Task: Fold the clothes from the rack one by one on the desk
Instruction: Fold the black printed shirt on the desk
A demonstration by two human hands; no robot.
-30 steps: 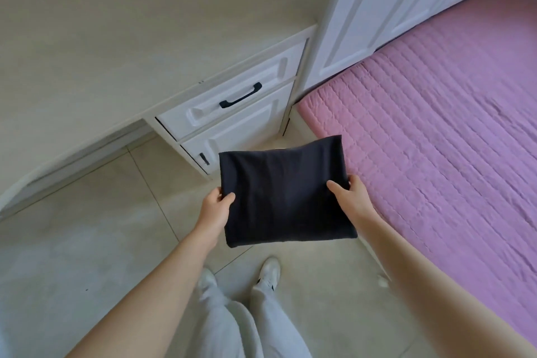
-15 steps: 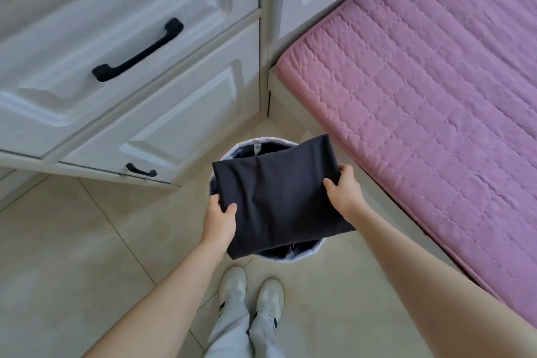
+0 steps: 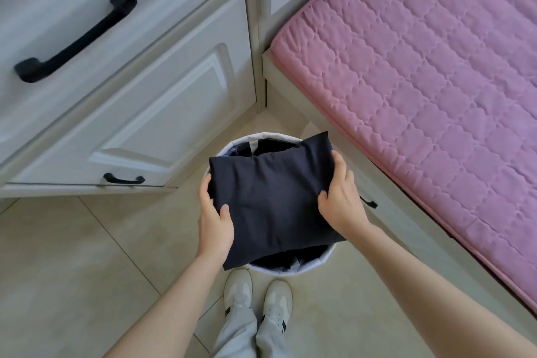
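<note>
head | left hand (image 3: 214,222), right hand (image 3: 343,200): fingers clamped on folded dark garment (image 3: 276,200) | over round basket (image 3: 327,259)

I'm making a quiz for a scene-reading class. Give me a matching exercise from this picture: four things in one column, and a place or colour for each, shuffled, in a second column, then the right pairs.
Things:
1. folded dark garment
2. round basket
3. quilted mattress
4. large drawer handle

Descriptions:
A. pink, at the right
B. black, on the upper white drawer front
C. gripped by the left hand and the right hand at its two sides
D. on the floor, right below the garment, with dark cloth inside

Pairs: 1-C, 2-D, 3-A, 4-B
</note>
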